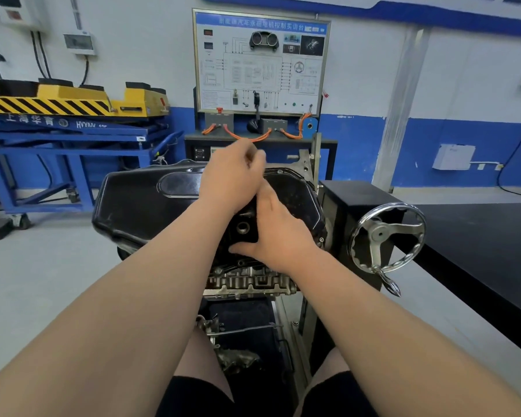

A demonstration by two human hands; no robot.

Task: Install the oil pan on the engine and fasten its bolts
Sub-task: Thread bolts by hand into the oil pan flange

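The black oil pan (139, 203) lies on top of the inverted engine (250, 281), which is mounted on a stand in front of me. My left hand (232, 173) hovers over the pan's far rim, fingers curled and blurred; what it holds, if anything, is too small to see. My right hand (277, 233) rests flat on the pan's right part, thumb stretched out below the round drain hole (242, 227). A small bolt (321, 239) sits in the rim at the right.
The stand's chrome handwheel (387, 236) sticks out at the right, beside a black tabletop (478, 236). Behind the engine stands a training panel (260, 63) with orange cables. A blue and yellow lift table (73, 115) is at the left. My knees are below.
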